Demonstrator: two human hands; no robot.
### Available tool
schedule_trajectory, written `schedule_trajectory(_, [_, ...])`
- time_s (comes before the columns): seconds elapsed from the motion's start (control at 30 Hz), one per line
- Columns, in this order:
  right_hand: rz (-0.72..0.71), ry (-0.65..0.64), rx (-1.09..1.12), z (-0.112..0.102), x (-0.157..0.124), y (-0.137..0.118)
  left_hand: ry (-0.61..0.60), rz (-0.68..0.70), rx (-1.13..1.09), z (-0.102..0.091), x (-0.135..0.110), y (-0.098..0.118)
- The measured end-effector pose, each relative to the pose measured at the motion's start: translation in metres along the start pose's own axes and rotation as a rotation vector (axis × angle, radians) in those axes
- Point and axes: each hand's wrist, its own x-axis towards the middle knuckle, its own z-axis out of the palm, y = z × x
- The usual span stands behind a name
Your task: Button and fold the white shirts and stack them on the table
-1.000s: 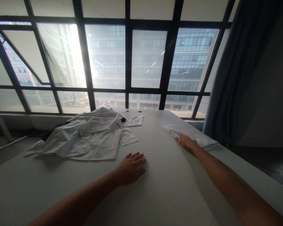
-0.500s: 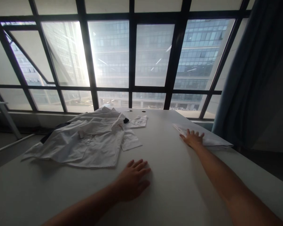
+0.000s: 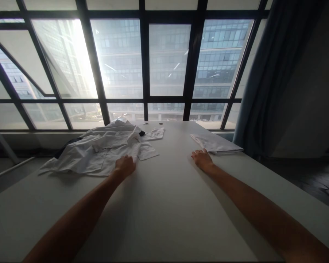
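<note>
A rumpled white shirt point(image 3: 90, 155) lies spread on the left side of the white table point(image 3: 164, 204), a short sleeve point(image 3: 147, 151) sticking out to the right. My left hand point(image 3: 125, 164) is at the shirt's near right edge. Its fingers are curled on the fabric, and their tips are hidden. My right hand point(image 3: 202, 159) is low over the table with nothing in it, fingers loosely bent and slightly apart. Just beyond it lies a flat, folded white garment point(image 3: 219, 143) near the table's right edge.
Dark cloth point(image 3: 68, 146) shows along the shirt's left side. Round holes point(image 3: 161, 124) mark the table's far end. Large windows point(image 3: 167, 60) stand behind it, and a blue curtain point(image 3: 259, 87) hangs at the right.
My left hand has moved forward from the bare table onto the shirt's edge, its fingers now curled. My right hand has come off the folded garment toward the left. The view has shifted right.
</note>
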Motion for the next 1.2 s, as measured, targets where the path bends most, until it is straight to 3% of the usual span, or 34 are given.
schedule_trajectory(0.13, [0.019,-0.016,0.005,-0.007,-0.015,-0.001,0.023,-0.016,-0.002,-0.004,0.003,-0.005])
schedule_trajectory(0.27, [0.024,-0.014,0.007,-0.010,-0.016,0.000,0.178,0.035,-0.060,-0.025,-0.001,0.016])
schedule_trajectory(0.37, [0.003,0.022,0.011,-0.011,-0.015,-0.001,0.211,0.173,-0.119,-0.036,-0.007,0.042])
schedule_trajectory(0.47, [-0.010,0.055,0.048,-0.012,-0.016,-0.002,0.190,0.384,-0.209,-0.031,-0.011,0.072])
schedule_trajectory(0.6, [-0.046,0.083,0.171,-0.016,-0.018,-0.006,0.070,0.638,-0.423,-0.013,-0.021,0.109])
schedule_trajectory(0.7, [-0.149,0.102,0.320,-0.017,-0.019,-0.015,-0.123,0.749,-0.599,0.000,-0.032,0.128])
schedule_trajectory(0.83, [-0.409,0.131,0.569,-0.016,-0.017,-0.043,-0.379,0.845,-0.833,0.006,-0.046,0.138])
schedule_trajectory(0.93, [-0.555,0.109,0.698,-0.017,-0.013,-0.068,-0.444,0.855,-0.932,-0.002,-0.053,0.141])
schedule_trajectory(1.07, [-0.597,0.133,0.679,-0.026,-0.010,-0.073,-0.352,0.890,-0.868,-0.021,-0.050,0.140])
schedule_trajectory(1.2, [-0.545,0.035,0.691,-0.036,-0.011,-0.033,-0.080,0.744,-0.758,-0.032,-0.015,0.108])
